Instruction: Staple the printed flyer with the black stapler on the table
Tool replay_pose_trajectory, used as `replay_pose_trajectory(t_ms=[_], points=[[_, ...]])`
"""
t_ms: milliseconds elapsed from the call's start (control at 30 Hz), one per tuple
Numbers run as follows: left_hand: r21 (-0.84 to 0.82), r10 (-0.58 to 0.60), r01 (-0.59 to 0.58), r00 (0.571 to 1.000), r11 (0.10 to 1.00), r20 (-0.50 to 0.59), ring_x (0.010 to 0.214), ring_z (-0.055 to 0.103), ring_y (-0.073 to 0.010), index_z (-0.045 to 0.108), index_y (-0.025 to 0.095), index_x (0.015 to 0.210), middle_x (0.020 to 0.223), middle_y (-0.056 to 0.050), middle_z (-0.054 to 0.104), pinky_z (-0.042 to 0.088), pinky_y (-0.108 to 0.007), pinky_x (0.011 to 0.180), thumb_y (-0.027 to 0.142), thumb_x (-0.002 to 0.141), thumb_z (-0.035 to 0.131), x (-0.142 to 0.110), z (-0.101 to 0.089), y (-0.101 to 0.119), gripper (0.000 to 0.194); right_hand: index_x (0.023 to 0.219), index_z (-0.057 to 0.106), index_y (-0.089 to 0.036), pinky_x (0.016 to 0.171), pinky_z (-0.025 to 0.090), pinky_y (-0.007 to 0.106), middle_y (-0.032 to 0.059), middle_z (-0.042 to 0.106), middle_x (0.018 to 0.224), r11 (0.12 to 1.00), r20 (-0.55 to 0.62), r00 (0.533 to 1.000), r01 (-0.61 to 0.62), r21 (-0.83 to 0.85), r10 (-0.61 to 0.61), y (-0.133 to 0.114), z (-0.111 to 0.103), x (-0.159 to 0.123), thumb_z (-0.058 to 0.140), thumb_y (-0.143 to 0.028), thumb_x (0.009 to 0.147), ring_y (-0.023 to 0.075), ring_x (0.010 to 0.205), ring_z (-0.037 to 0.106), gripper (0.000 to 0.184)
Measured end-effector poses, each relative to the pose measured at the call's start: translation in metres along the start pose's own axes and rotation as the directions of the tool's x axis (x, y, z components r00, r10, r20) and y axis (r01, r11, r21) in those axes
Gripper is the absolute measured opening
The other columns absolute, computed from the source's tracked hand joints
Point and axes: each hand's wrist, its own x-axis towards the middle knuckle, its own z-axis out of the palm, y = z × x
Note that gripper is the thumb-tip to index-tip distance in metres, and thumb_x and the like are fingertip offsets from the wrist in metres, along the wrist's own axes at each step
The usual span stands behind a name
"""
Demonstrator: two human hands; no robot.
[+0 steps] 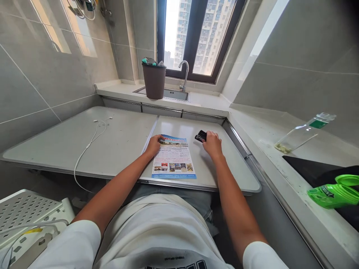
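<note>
Right hand (213, 145) grasping a black stapler-like tool (201, 135), over the folding table (207, 170). Printed flyer (174, 155) flat on the tabletop, left of that hand, bare strip between; long axis runs away from the torso. Left hand (153, 145) nearer, touching the flyer's far-left corner; pinching or merely pressing, cannot tell. Tool's rear hidden in the grip; its contact with the tabletop unclear. Flyer's small print illegible.

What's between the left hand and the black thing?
The head view shows the leaflet, then a strip of tabletop, between left hand and black thing.
</note>
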Motion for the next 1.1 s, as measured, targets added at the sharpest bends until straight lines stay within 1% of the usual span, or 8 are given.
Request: replay_pose_trajectory(t_ms=[133,267,367,467,567,700,900,1100], points=[[0.039,0.008,-0.007,1.0,0.999,-0.017,0.093,0.066,-0.0278,0.075,0.019,0.083,0.096,-0.01,0.073,0.05,-0.042,0.09,0.005,0.07,0.049,0.0,-0.002,0.005,0.032,0.107,0.058,-0.019,0.076,0.042,0.031,0.0138,0.068,0.114,0.964,0.154,0.958,0.218,0.152,-0.241,-0.057,0.009,-0.004,0.06,-0.024,0.093,0.0259,0.1,0.061,0.015],[0.093,0.022,-0.017,0.999,0.996,-0.044,0.116,0.062,-0.0291,0.072,0.021,0.082,0.105,-0.009,0.072,0.046,-0.046,0.105,0.005,0.075,0.049,0.0,-0.004,0.012,0.029,0.107,0.059,-0.02,0.081,0.045,0.032,0.0116,0.069,0.118,0.925,0.243,0.896,0.333,0.183,-0.371,-0.104,0.026,-0.009,0.062,-0.024,0.092,0.0265,0.108,0.06,0.016],[0.132,0.012,-0.004,0.998,0.991,-0.063,0.124,0.057,-0.0277,0.068,0.022,0.084,0.111,-0.009,0.07,0.042,-0.046,0.112,0.005,0.079,0.047,-0.001,-0.005,0.016,0.028,0.108,0.06,-0.02,0.084,0.047,0.033,0.011,0.069,0.119,0.911,0.257,0.879,0.355,0.209,-0.402,-0.119,0.038,-0.009,0.065,-0.024,0.09,0.0268,0.109,0.061,0.018],[0.15,-0.008,0.019,0.997,0.989,-0.071,0.122,0.057,-0.0271,0.066,0.022,0.094,0.115,-0.01,0.067,0.042,-0.045,0.112,0.004,0.081,0.046,-0.001,-0.005,0.017,0.03,0.109,0.062,-0.019,0.085,0.047,0.033,0.0121,0.07,0.119,0.907,0.278,0.869,0.356,0.224,-0.409,-0.119,0.047,-0.004,0.067,-0.024,0.089,0.0274,0.11,0.062,0.021],[0.14,-0.043,0.055,0.995,0.989,-0.091,0.117,0.059,-0.0273,0.064,0.022,0.107,0.119,-0.011,0.063,0.043,-0.045,0.109,0.005,0.084,0.045,0.0,-0.004,0.015,0.034,0.108,0.064,-0.019,0.082,0.047,0.031,0.011,0.072,0.116,0.912,0.297,0.869,0.337,0.232,-0.397,-0.107,0.051,0.002,0.069,-0.026,0.089,0.0263,0.106,0.064,0.021],[0.094,-0.105,0.115,0.989,0.989,-0.105,0.113,0.06,-0.026,0.063,0.022,0.111,0.121,-0.01,0.058,0.046,-0.043,0.105,0.006,0.085,0.047,-0.001,-0.003,0.013,0.034,0.105,0.066,-0.02,0.073,0.044,0.026,0.0068,0.075,0.108,0.923,0.308,0.878,0.303,0.236,-0.366,-0.076,0.046,0.004,0.072,-0.027,0.085,0.0222,0.093,0.066,0.022],[0.082,-0.125,0.132,0.989,0.988,-0.083,0.099,0.062,-0.023,0.067,0.022,0.099,0.114,-0.009,0.056,0.05,-0.041,0.098,0.006,0.085,0.047,-0.006,-0.006,0.02,0.029,0.107,0.068,-0.02,0.073,0.044,0.026,0.0069,0.076,0.104,0.944,0.281,0.911,0.244,0.223,-0.302,-0.003,0.032,-0.008,0.071,-0.025,0.085,0.0223,0.09,0.067,0.023],[0.062,-0.139,0.143,0.988,0.988,-0.073,0.101,0.062,-0.0235,0.07,0.021,0.09,0.113,-0.01,0.056,0.052,-0.041,0.097,0.009,0.086,0.051,-0.008,-0.007,0.026,0.023,0.106,0.071,-0.02,0.074,0.046,0.027,0.0053,0.076,0.1,0.948,0.275,0.925,0.195,0.251,-0.263,0.063,0.022,-0.012,0.073,-0.026,0.082,0.0225,0.088,0.067,0.025]])
